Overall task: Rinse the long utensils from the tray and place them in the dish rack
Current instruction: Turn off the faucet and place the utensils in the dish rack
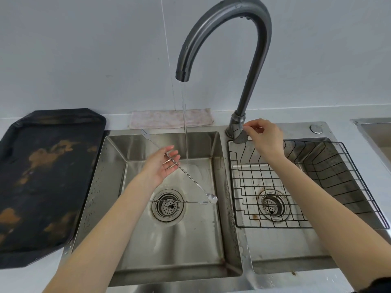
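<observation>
My left hand (pixel 163 166) holds a long twisted metal stirrer (pixel 188 176) over the left basin (pixel 118 166). Its fork end points up-left and its spoon bowl hangs low on the right, just left of the thin water stream (pixel 184 115). A second long utensil (pixel 190 202) lies flat across the left drain, fork tip to the right. My right hand (pixel 264 138) grips the faucet handle (pixel 239 134) with its fingertips. The black wire dish rack (pixel 338 176) sits empty in the right basin. The black tray (pixel 42 176), stained with rust, rests on the counter at left, with no utensils on it.
The tall curved faucet (pixel 245 39) arches over the left basin. A folded cloth (pixel 169 120) lies behind the sink against the white wall. Another steel edge (pixel 372 127) shows at the far right.
</observation>
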`<state>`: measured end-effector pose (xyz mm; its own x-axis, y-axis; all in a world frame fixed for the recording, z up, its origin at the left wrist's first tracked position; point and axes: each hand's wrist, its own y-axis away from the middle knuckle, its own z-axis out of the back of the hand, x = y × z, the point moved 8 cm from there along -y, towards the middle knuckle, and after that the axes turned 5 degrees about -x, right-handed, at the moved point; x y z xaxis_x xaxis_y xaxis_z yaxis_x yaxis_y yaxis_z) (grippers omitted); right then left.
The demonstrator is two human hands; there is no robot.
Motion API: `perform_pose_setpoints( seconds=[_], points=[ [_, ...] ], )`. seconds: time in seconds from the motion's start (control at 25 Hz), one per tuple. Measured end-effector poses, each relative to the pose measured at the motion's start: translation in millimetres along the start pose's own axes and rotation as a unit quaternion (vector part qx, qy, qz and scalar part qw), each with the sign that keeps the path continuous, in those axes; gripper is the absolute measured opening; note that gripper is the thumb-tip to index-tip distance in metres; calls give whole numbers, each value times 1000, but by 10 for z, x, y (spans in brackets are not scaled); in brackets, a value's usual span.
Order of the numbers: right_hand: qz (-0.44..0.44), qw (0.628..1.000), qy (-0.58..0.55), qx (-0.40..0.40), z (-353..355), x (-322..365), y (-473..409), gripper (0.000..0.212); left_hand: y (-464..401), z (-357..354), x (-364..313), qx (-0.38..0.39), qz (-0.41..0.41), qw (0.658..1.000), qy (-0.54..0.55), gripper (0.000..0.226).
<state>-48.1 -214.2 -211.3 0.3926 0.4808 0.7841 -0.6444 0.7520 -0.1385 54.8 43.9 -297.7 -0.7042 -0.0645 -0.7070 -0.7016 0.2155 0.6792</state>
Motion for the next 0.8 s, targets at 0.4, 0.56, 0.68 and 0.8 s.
perform_pose_setpoints(
  seconds=[0.4,0.56,0.68,0.8],
  points=[
    [1,1000,0,-7,-10,70,-98,14,-23,109,149,-7,15,1000,11,19],
    [-7,1000,2,-16,-8,97,-153,14,-17,142,157,-12,15,1000,13,20],
    [-11,1000,6,-14,-9,97,-149,13,-8,148,149,-10,13,1000,15,22],
    [-18,1000,9,-17,-6,107,-142,14,11,156,146,-10,13,1000,15,22]
  ],
)
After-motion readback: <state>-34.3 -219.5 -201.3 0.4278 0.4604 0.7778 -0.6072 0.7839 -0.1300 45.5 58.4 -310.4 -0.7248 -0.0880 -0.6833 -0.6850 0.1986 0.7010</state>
